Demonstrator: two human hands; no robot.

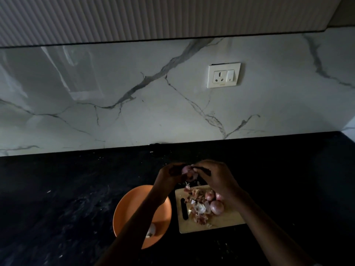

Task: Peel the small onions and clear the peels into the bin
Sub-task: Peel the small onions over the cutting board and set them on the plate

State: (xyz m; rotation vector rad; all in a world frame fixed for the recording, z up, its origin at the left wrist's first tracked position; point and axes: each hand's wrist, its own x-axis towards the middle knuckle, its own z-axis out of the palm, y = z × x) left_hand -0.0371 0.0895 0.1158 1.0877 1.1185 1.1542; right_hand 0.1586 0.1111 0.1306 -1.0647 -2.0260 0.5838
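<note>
Up top, a ribbed cabinet front [153, 16] hangs over a white marble backsplash [134, 104] veined in grey, with a cream socket plate [223, 75] set into it right of centre. Below runs the black countertop [67, 189], dim and speckled with a few pale flecks. On it, an orange bowl [124, 212] sits at lower centre, the left forearm crossing over it, and 1 pale peeled onion [151, 230] lies inside near the front rim. Just beside the bowl, on its right, is a wooden cutting board [226, 221] with a dark slot handle along its left edge. A heap of peels [198, 208] covers the middle of the board, and unpeeled pinkish onions [216, 207] rest among them at the right, partly under the right wrist. Above the far edge of the board, both hands meet in the air: the left hand [169, 174] curls its fingers round a small onion [185, 169], cupping it, while the right hand [217, 175] pinches at that same onion's skin from the other side, fingers narrowed tight to the tip.
</note>
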